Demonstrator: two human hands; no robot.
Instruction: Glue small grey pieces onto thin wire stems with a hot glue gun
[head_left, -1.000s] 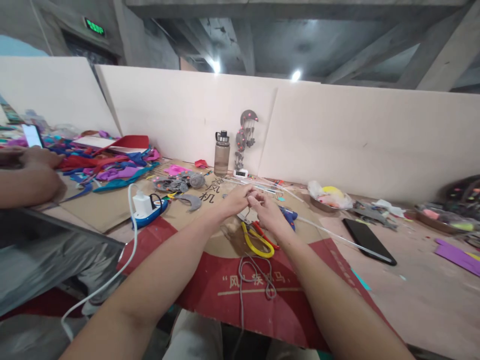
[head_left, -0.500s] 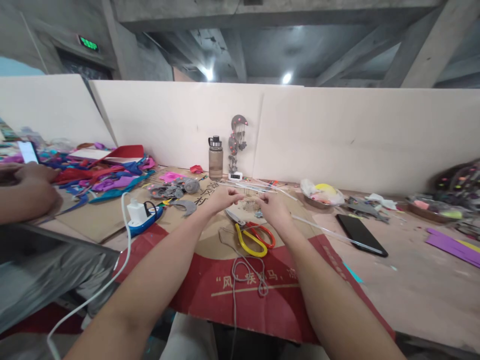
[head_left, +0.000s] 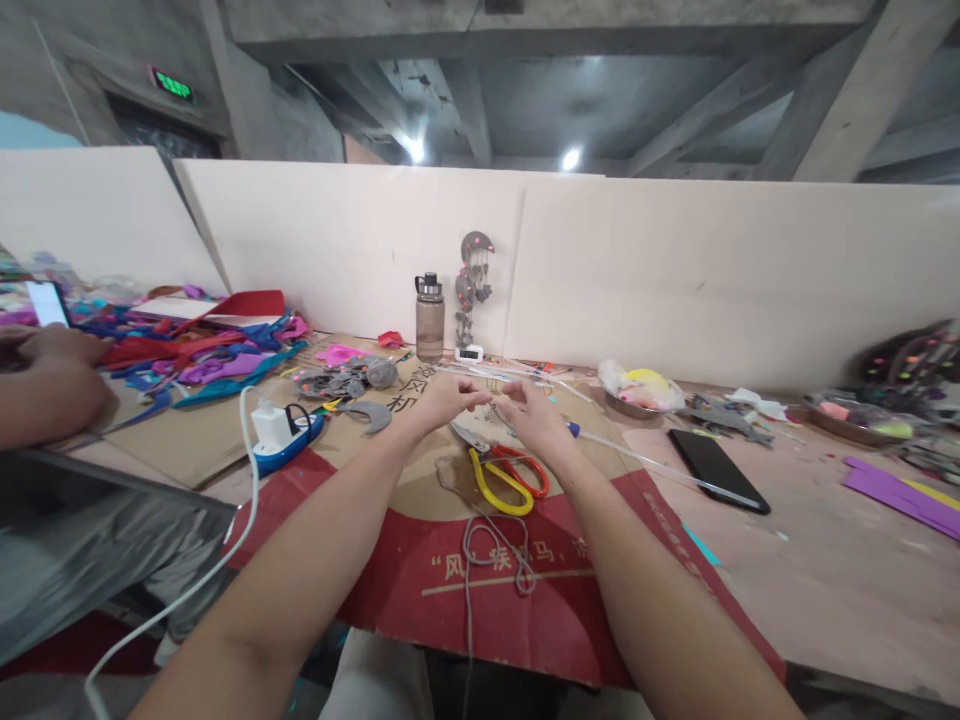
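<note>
Over the cardboard sheet (head_left: 420, 490), my left hand (head_left: 452, 398) has its fingers bent and thumb and fingertips close together; what they hold, if anything, is too small to tell. Facing it closely, my right hand (head_left: 531, 412) is also in a pinch, its contents hidden. Scissors with yellow and red handles (head_left: 501, 495) lie just below both hands. A loose grey cord (head_left: 491, 545) curls over the red print nearer my lap. Left of my left hand lies a grey felt crescent (head_left: 369, 414). A clear stick (head_left: 645, 456) extends from beside my right hand.
A bottle (head_left: 430, 320), a small clock (head_left: 469, 354) and a grey hanging ornament (head_left: 475, 270) stand by the white partition. A black phone (head_left: 716, 470) lies right. A power strip (head_left: 289, 445) and another person's hands (head_left: 60, 350) holding a phone are left.
My right hand has shifted slightly and its fingers have moved closer to my left hand. A blue end of the clear stick now shows beside my right wrist. The view has shifted slightly.
</note>
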